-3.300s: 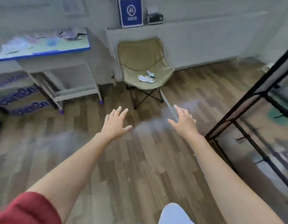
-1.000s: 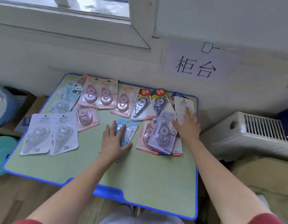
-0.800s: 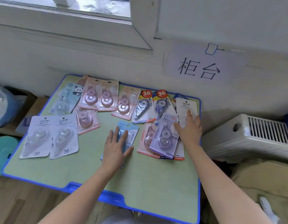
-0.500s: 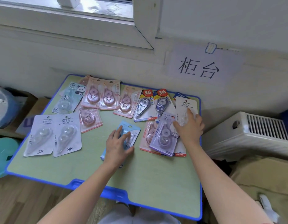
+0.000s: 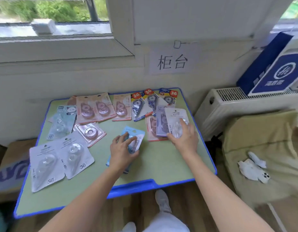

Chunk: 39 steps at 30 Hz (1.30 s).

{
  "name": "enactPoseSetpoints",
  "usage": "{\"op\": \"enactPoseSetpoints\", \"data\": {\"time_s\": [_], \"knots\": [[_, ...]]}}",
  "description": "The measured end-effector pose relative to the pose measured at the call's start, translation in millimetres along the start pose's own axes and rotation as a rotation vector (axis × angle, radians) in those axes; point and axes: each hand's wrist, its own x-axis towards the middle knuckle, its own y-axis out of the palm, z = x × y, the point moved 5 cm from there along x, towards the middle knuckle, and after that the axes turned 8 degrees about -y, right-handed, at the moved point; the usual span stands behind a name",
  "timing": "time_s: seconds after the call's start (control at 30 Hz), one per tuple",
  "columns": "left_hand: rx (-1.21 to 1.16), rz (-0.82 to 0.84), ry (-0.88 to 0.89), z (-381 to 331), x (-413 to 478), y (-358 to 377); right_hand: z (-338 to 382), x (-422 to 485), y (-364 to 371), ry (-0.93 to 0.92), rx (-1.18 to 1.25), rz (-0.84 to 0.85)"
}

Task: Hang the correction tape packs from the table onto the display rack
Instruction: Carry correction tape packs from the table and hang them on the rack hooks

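Several correction tape packs lie spread on a green table with a blue rim point(image 5: 163, 166). My left hand point(image 5: 122, 151) curls its fingers round a light blue pack point(image 5: 136, 133) near the table's middle. My right hand point(image 5: 185, 137) grips a white pack point(image 5: 175, 117) and holds it lifted above a purple pack point(image 5: 160, 124) and a pink one. Two white packs marked 36 point(image 5: 61, 158) lie at the left, pink packs point(image 5: 94, 108) at the back. The display rack is out of view.
A wall with a paper sign point(image 5: 172, 61) and a window stands behind the table. A white radiator point(image 5: 236, 104) with a blue box point(image 5: 275, 69) on it is at the right. A beige chair point(image 5: 262, 148) holds a white phone.
I turned from the floor and rack to the table. Over the last second my left hand's fingers curled onto the light blue pack, and my right hand picked up the white pack.
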Motion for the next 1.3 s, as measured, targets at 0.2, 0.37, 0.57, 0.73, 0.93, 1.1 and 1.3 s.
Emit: {"op": "enactPoseSetpoints", "data": {"time_s": [0.2,0.37,0.57,0.73,0.93,1.1,1.3], "knots": [[0.048,0.098,0.217,-9.2,-36.3,5.2,-17.4,-112.8,-10.5,0.171,0.014,-0.128],[0.066,0.196,0.408,-43.6,-85.6,28.4,-52.9,-209.5,-31.3,0.335,0.039,-0.252],[0.156,0.332,0.668,-99.9,-174.1,78.6,-112.8,-331.3,-66.7,0.559,0.047,-0.389],[0.229,0.42,0.865,-141.1,-290.5,132.9,-164.6,-467.8,-97.9,0.75,0.081,-0.539],[0.211,0.577,1.059,-156.7,-480.2,204.2,-221.8,-657.0,-126.9,0.942,0.107,-0.673],[0.205,0.692,1.189,-163.3,-622.8,254.4,-263.8,-794.9,-144.4,1.059,0.12,-0.771],[0.257,0.765,1.318,-183.0,-733.3,298.7,-307.3,-896.2,-160.1,1.199,0.119,-0.845]]}}
